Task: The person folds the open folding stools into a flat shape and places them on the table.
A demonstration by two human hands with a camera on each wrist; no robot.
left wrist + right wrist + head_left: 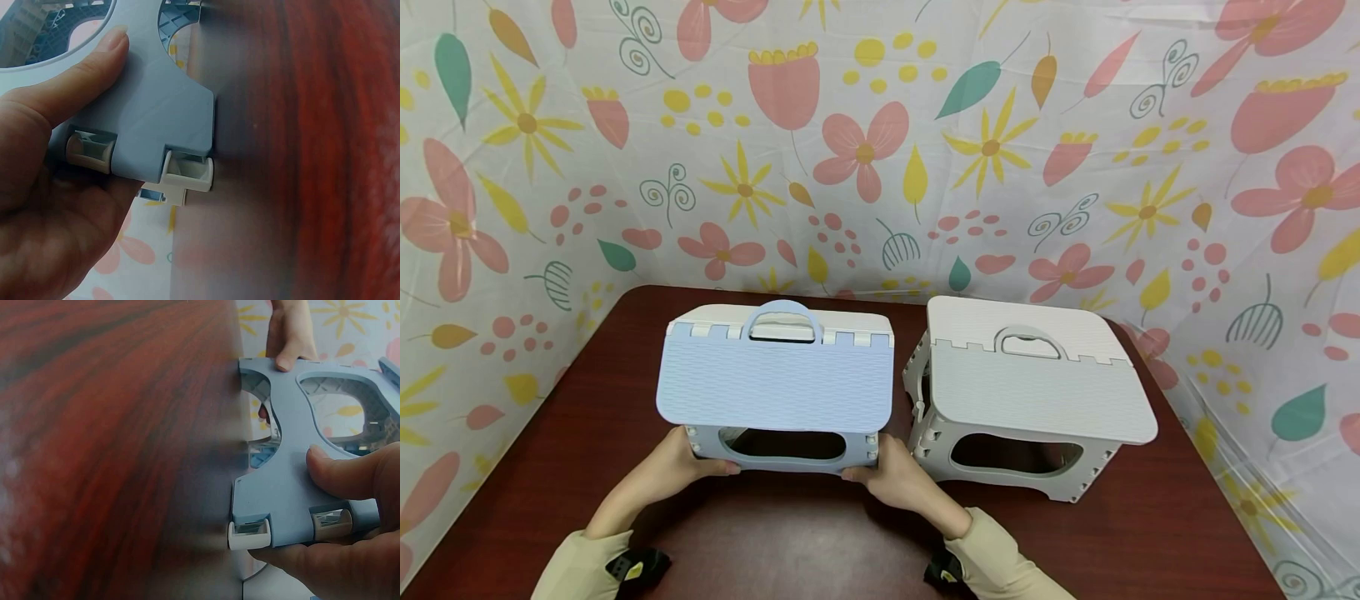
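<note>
A light blue and white folding step stool [775, 375] stands unfolded on the left half of the table, its handle loop at the middle of the top. My left hand [673, 462] grips its lower left side, the thumb [94, 72] lying along the blue front panel and the fingers behind the hinged edge. On the other side my right hand [895, 471] holds the lower right corner the same way, with its thumb [340, 472] on the front panel. White hinge pieces [249, 534] show at the panel's edge in the right wrist view.
Close to the right of the blue stool stands a grey and white folding stool [1037, 392], also unfolded. Both are on a dark red-brown wooden table [790, 542]. A flower-patterned curtain [865, 167] hangs behind and along the sides of the table.
</note>
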